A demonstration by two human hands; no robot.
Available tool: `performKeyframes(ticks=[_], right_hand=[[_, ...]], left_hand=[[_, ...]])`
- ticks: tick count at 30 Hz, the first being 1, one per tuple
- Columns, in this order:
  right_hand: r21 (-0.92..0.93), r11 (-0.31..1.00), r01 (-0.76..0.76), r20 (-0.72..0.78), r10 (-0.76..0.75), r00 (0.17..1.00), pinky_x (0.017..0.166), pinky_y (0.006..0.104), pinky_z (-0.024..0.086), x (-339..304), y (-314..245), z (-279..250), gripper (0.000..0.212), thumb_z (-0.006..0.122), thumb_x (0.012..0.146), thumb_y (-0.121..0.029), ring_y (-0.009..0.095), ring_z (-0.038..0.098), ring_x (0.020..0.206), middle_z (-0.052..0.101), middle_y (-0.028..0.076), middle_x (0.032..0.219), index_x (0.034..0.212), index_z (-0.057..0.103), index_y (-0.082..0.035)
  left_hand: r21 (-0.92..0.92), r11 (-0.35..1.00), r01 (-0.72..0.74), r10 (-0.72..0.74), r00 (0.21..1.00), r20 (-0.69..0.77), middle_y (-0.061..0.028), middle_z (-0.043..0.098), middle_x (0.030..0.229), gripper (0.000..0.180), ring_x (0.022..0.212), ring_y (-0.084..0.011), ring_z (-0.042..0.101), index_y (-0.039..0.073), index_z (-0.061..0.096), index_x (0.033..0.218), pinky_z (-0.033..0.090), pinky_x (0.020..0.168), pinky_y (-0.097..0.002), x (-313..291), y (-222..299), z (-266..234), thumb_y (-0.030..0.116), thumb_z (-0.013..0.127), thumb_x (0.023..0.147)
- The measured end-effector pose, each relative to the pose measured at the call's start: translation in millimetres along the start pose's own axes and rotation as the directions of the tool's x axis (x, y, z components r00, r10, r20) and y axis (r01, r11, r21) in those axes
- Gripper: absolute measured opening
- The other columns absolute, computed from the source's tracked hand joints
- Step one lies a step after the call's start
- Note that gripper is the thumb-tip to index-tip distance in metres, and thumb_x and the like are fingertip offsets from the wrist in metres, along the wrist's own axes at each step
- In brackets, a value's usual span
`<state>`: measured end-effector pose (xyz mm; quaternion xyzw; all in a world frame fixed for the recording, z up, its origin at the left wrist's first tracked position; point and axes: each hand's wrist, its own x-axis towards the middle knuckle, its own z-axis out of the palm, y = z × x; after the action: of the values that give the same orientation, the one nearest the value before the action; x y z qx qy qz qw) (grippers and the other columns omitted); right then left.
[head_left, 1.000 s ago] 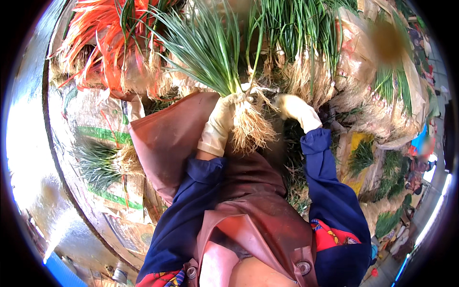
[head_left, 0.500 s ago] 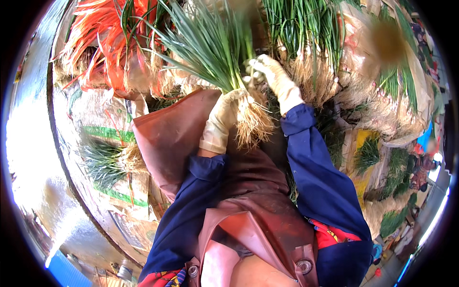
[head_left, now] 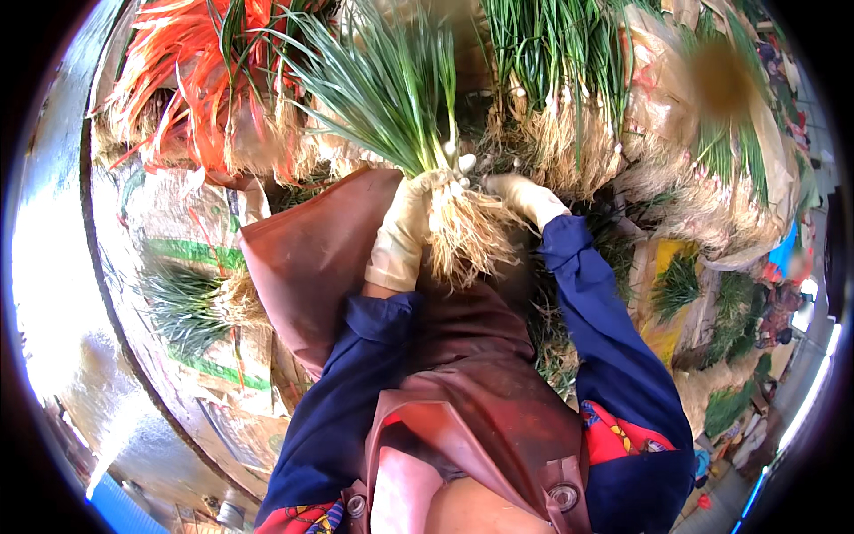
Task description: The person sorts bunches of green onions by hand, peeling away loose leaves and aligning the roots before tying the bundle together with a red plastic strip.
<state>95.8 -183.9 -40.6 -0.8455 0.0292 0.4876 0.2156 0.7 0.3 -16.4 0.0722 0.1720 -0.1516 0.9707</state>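
My left hand (head_left: 402, 227), in a pale cream glove, is closed round a bunch of green onions (head_left: 396, 111) at the base of the stems. The long green leaves point up and slightly left. Small white bulbs show at the right of the grip, and a mop of straw-coloured roots (head_left: 470, 233) hangs below it. My right hand (head_left: 529, 198), gloved likewise, is beside the bulbs at the right of the roots. Its fingertips are hidden behind the bulbs and roots, so its grip does not show.
More rooted green onions (head_left: 569, 116) stand at the back right, with a plastic-wrapped pile (head_left: 676, 178) beyond. Orange strips (head_left: 191, 98) lie over roots at the back left. A small bunch (head_left: 191, 307) lies on sacking at left. A brown apron (head_left: 311, 245) covers my lap.
My right hand has moved down from the stems to beside the bulbs and roots. The bunch has stayed in my left hand, its roots shifted slightly.
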Motion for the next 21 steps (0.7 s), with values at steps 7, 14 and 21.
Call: performKeyframes(ticks=[7, 14, 21], right_hand=[[-0.393, 0.882, -0.26, -0.692, -0.097, 0.716, 0.061, 0.0348, 0.051, 19, -67, -44, 0.039, 0.048, 0.09, -0.045, 0.023, 0.066, 0.075, 0.066, 0.011, 0.08, 0.091, 0.059, -0.007], [0.144, 0.916, 0.375, -0.514, -0.255, 0.819, 0.058, 0.0271, 0.049, 59, -9, -68, 0.024, 0.06, 0.088, -0.025, 0.016, 0.063, 0.069, 0.067, 0.004, 0.081, 0.098, 0.061, -0.003], [0.693, 0.564, 0.449, -0.06, -0.575, 0.816, 0.068, 0.0298, 0.049, -35, 39, -33, 0.021, 0.056, 0.089, -0.025, 0.015, 0.06, 0.074, 0.063, 0.005, 0.081, 0.093, 0.063, -0.006]], left_hand=[[0.154, 0.986, -0.062, 0.071, 0.996, -0.051, -0.0136, 0.064, 0.102, 0.049, 0.08, -0.0208, 0.063, -0.003, 0.047, 0.126, 0.054, 0.07, -0.0313, 13, -7, -22, -0.001, 0.057, 0.078], [0.145, 0.987, -0.068, 0.088, 0.986, -0.141, -0.0128, 0.064, 0.101, 0.047, 0.081, -0.019, 0.064, -0.002, 0.048, 0.125, 0.056, 0.063, -0.0262, 19, -14, -11, -0.005, 0.055, 0.078], [0.113, 0.987, -0.118, 0.124, 0.991, -0.045, -0.0107, 0.062, 0.108, 0.052, 0.087, -0.019, 0.062, -0.001, 0.047, 0.126, 0.054, 0.074, -0.0303, 13, -7, -16, -0.002, 0.059, 0.075]])
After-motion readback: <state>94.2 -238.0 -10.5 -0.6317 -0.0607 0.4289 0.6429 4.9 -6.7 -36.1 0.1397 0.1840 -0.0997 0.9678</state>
